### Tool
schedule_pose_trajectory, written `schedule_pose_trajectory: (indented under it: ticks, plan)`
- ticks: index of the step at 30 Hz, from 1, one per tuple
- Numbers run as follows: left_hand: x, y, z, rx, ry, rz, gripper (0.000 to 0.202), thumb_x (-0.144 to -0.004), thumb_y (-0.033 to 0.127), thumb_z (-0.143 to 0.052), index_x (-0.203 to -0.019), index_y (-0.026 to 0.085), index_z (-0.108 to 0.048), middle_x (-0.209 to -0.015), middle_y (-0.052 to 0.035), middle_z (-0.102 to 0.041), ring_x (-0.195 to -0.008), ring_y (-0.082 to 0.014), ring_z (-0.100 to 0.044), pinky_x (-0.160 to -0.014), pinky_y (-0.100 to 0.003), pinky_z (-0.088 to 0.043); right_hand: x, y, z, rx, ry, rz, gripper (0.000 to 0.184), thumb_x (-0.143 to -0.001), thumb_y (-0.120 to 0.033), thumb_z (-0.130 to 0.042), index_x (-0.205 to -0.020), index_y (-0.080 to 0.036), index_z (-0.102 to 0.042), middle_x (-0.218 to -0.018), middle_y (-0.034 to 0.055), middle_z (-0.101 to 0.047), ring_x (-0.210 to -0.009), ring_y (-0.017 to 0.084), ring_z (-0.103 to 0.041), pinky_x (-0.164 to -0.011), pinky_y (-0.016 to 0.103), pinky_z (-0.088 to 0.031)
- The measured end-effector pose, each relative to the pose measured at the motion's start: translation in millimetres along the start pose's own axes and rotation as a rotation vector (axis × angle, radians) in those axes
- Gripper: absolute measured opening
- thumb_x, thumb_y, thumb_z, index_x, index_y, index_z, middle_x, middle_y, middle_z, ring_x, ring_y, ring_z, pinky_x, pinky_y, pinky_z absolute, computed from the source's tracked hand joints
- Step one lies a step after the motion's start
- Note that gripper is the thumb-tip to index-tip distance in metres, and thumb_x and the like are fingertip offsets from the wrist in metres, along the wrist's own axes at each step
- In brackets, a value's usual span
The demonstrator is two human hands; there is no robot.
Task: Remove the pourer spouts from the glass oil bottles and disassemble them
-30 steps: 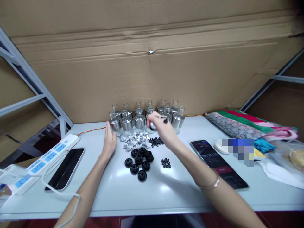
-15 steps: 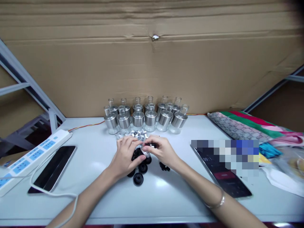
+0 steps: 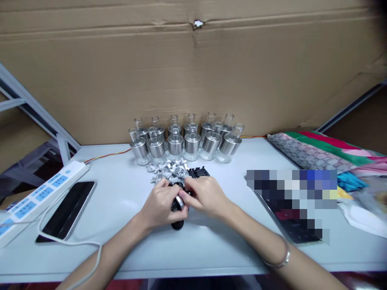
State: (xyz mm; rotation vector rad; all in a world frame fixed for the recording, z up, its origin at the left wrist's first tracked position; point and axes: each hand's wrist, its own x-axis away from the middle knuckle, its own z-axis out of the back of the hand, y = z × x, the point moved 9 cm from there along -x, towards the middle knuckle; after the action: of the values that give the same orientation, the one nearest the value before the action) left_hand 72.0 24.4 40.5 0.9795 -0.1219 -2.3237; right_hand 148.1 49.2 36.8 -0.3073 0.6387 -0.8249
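My left hand [image 3: 159,203] is closed, its fingers and thumb around a small black and silver cap-like part [image 3: 179,202]. Against the same part press the thumb and fingers of my right hand [image 3: 208,196], also closed; its fingertips are partly hidden. Below the hands lies a round black cap [image 3: 177,225], and more black pieces are mostly covered by my fingers. Just beyond, small silvery metal fittings [image 3: 178,164] lie in a loose pile. A cluster of thin black pieces [image 3: 198,172] sits right of that pile.
Two rows of glass bottles with metal sleeves [image 3: 175,145] stand along the cardboard wall [image 3: 193,80]. At left are a power strip [image 3: 42,194], a dark phone [image 3: 68,211] and a white cable [image 3: 71,243]. Another phone [image 3: 298,229] and colourful fabric [image 3: 338,149] lie at right.
The view has tilted down a little. Both hands have drawn slightly nearer to me and closed together on the black and silver part, uncovering more of the silvery pile and the thin black pieces.
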Motion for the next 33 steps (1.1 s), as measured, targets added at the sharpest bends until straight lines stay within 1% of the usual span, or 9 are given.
schedule_pose_trajectory:
  ticks: [4, 7, 11, 15, 24, 28, 30, 31, 33]
  plan:
    - [-0.7, -2.2, 0.7, 0.045, -0.015, 0.019, 0.006, -0.070, 0.021, -0.052, -0.069, 0.022, -0.047, -0.056, 0.0034, -0.051, -0.048, -0.0124, -0.036, -0.061, -0.032, -0.029, 1.7, -7.3, 1.2, 0.057, 0.000, 0.060, 0.045, -0.092, -0.043, -0.040, -0.054, -0.019, -0.045, -0.047, 0.0009, -0.049, -0.042, 0.011, -0.031, -0.053, 0.029, -0.016]
    - [-2.3, 9.3, 5.7, 0.028, 0.013, -0.093, 0.006, -0.071, 0.018, -0.052, -0.073, 0.021, -0.047, -0.058, 0.0039, -0.054, -0.047, -0.0116, -0.038, -0.060, -0.031, -0.028, 4.9, -14.9, 6.6, 0.086, 0.062, 0.119, 0.047, -0.093, -0.041, -0.039, -0.052, -0.019, -0.046, -0.044, -0.0002, -0.046, -0.040, 0.010, -0.029, -0.053, 0.030, -0.016]
    - [-3.3, 22.0, 12.0, -0.065, 0.084, -0.222, 0.006, -0.077, 0.017, -0.050, -0.077, 0.020, -0.045, -0.056, 0.0057, -0.054, -0.046, -0.0104, -0.040, -0.060, -0.029, -0.031, 10.5, -23.9, 7.7, 0.268, 0.156, 0.234, 0.052, -0.098, -0.034, -0.030, -0.054, -0.018, -0.051, -0.042, -0.0005, -0.049, -0.039, 0.010, -0.031, -0.053, 0.029, -0.017]
    - [-4.0, 24.2, 13.3, -0.123, 0.119, -0.239, 0.008, -0.081, 0.017, -0.046, -0.075, 0.020, -0.040, -0.053, 0.0073, -0.051, -0.046, -0.0094, -0.038, -0.059, -0.027, -0.033, 13.5, -29.4, 9.0, 0.394, 0.246, 0.295, 0.056, -0.100, -0.028, -0.022, -0.055, -0.017, -0.052, -0.041, -0.0017, -0.050, -0.038, 0.010, -0.034, -0.054, 0.029, -0.020]
    - [-4.8, 25.7, 10.7, -0.136, 0.098, -0.244, 0.013, -0.079, 0.016, -0.046, -0.072, 0.020, -0.035, -0.052, 0.0093, -0.046, -0.046, -0.0080, -0.035, -0.060, -0.026, -0.034, 13.8, -37.5, 16.8, 0.419, 0.332, 0.316, 0.053, -0.097, -0.021, -0.025, -0.049, -0.018, -0.048, -0.038, -0.0028, -0.049, -0.037, 0.009, -0.034, -0.055, 0.029, -0.021]
    - [-5.1, 27.4, 11.5, -0.122, 0.097, -0.237, 0.014, -0.079, 0.016, -0.045, -0.072, 0.020, -0.034, -0.051, 0.0099, -0.044, -0.046, -0.0076, -0.034, -0.060, -0.026, -0.034, 14.7, -38.8, 16.2, 0.383, 0.327, 0.292, 0.050, -0.095, -0.021, -0.028, -0.049, -0.018, -0.046, -0.038, -0.0033, -0.048, -0.037, 0.008, -0.032, -0.056, 0.029, -0.021]
    - [-4.9, 28.8, 13.1, -0.127, 0.104, -0.247, 0.013, -0.081, 0.017, -0.045, -0.073, 0.020, -0.035, -0.052, 0.0098, -0.045, -0.046, -0.0077, -0.034, -0.061, -0.027, -0.034, 12.8, -33.9, 17.1, 0.305, 0.300, 0.229, 0.050, -0.095, -0.023, -0.026, -0.048, -0.018, -0.042, -0.038, -0.0030, -0.046, -0.037, 0.009, -0.031, -0.055, 0.029, -0.021]
    - [-4.6, 29.4, 14.7, -0.141, 0.114, -0.259, 0.012, -0.082, 0.017, -0.045, -0.074, 0.020, -0.036, -0.052, 0.0094, -0.047, -0.046, -0.0078, -0.035, -0.061, -0.027, -0.034, 10.6, -25.6, 18.7, 0.223, 0.277, 0.145, 0.051, -0.096, -0.025, -0.023, -0.047, -0.019, -0.038, -0.038, -0.0029, -0.043, -0.037, 0.009, -0.031, -0.054, 0.029, -0.021]
    - [-4.2, 28.6, 19.5, -0.184, 0.145, -0.275, 0.011, -0.084, 0.017, -0.045, -0.077, 0.020, -0.038, -0.055, 0.0082, -0.051, -0.047, -0.0078, -0.038, -0.061, -0.027, -0.034, 7.5, 1.4, 23.7, 0.006, 0.240, -0.102, 0.053, -0.097, -0.031, -0.015, -0.047, -0.021, -0.029, -0.038, -0.0031, -0.035, -0.038, 0.009, -0.031, -0.051, 0.028, -0.022]
